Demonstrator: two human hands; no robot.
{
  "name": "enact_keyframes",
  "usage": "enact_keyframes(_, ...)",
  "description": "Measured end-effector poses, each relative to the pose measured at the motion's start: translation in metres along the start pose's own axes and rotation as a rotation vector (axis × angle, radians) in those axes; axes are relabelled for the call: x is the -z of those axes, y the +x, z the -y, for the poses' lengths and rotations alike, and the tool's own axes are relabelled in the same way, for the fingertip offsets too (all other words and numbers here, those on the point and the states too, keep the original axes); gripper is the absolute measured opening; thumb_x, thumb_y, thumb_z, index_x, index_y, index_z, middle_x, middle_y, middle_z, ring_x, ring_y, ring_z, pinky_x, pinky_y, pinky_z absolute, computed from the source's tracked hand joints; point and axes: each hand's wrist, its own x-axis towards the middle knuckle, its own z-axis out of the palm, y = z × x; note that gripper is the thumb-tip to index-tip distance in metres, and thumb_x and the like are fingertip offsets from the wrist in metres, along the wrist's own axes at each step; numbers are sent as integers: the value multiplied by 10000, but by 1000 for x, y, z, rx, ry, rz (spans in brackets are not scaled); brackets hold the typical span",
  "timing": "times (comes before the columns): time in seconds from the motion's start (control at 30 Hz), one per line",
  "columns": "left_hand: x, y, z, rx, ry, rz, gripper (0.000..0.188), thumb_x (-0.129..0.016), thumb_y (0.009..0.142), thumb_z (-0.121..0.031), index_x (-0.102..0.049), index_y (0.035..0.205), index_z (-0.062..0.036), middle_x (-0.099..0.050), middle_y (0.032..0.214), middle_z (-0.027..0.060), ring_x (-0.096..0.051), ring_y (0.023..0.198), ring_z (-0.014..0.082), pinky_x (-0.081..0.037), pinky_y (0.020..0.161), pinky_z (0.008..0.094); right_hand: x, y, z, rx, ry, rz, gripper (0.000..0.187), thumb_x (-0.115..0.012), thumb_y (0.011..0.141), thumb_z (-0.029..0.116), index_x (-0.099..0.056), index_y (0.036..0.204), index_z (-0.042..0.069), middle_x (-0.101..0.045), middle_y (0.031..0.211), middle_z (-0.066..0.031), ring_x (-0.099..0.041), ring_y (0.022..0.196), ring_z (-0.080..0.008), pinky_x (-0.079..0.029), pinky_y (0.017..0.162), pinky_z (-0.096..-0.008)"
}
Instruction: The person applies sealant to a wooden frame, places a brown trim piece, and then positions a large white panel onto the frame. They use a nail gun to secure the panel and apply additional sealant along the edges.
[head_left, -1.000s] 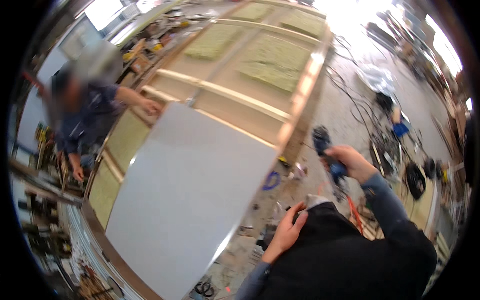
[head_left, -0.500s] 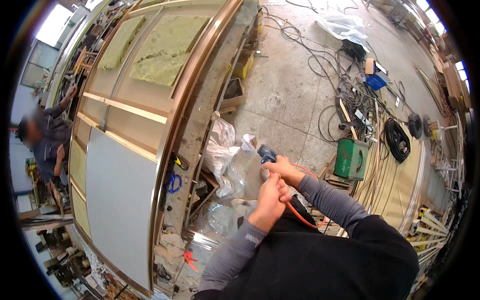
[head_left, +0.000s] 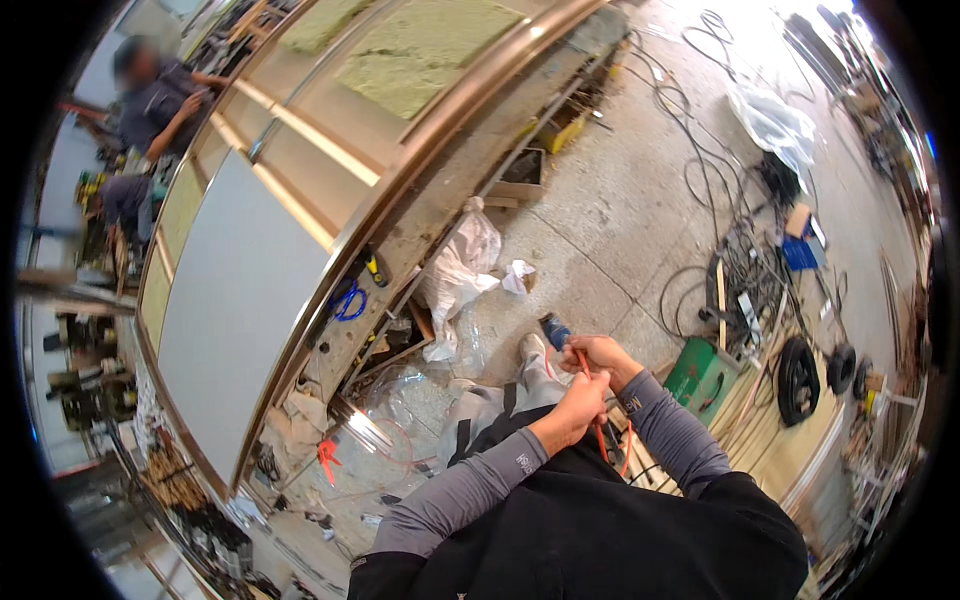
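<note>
My right hand is closed on the rear of a dark blue tool with a blackish front end. Its exact kind is hard to make out. My left hand grips the orange cord just below, and both hands are close together in front of my body. More of the cord hangs in a loop beneath them. Under the tool, one of my shoes rests on the concrete floor.
To the left stands a large framed panel with yellow insulation slabs. A white sack lies beside its bench. A green metal case and tangled cables sit right. A co-worker stands across the panel; another person bends nearby.
The view has swung, so the panel appears more tilted and a second person shows at left. Both hands appear lower and further right, still holding the tool and cord.
</note>
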Motion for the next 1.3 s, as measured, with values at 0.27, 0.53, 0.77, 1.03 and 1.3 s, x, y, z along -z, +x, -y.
enact_keyframes(0.27,54,-26,-12,-798,1022,-338,607,-706,1040,-314,-491,1498,21,-612,1234,178,-590,1100,288,-498,998,413,27,22,14,46,24,-230,309,-472,1106,147,-597,1380,77,-365,721,47,-320,553,-82,-288,479,-269)
enact_keyframes(0.53,290,-83,53,-667,602,-911,499,-633,1090,-337,-592,1422,33,-671,1286,168,-652,1178,278,-509,1045,393,77,-25,36,238,-127,-420,122,-541,1057,171,-585,1131,83,-391,667,34,-350,538,-102,-273,464,-306)
enact_keyframes(0.77,416,-151,267,234,-134,-1082,218,-560,1050,-320,-632,1059,-115,-621,893,51,-605,712,186,-466,577,396,102,-35,31,182,-143,-499,129,-584,1062,173,-611,970,88,-362,653,68,-313,498,-91,-254,452,-303)
enact_keyframes(1.03,404,-126,303,-45,-208,-947,296,-603,1039,-375,-694,1145,-115,-671,890,40,-641,739,215,-500,638,385,193,-18,10,156,-249,-596,282,-634,994,150,-534,731,168,-375,584,54,-360,458,-130,-277,423,-331)
enact_keyframes(1.3,452,-130,257,-284,209,-1388,223,-621,995,-243,-733,994,-50,-732,947,211,-710,997,421,-554,831,523,345,15,-3,64,-381,-350,199,-632,968,239,-596,785,169,-581,719,7,-600,650,-209,-456,536,-454)
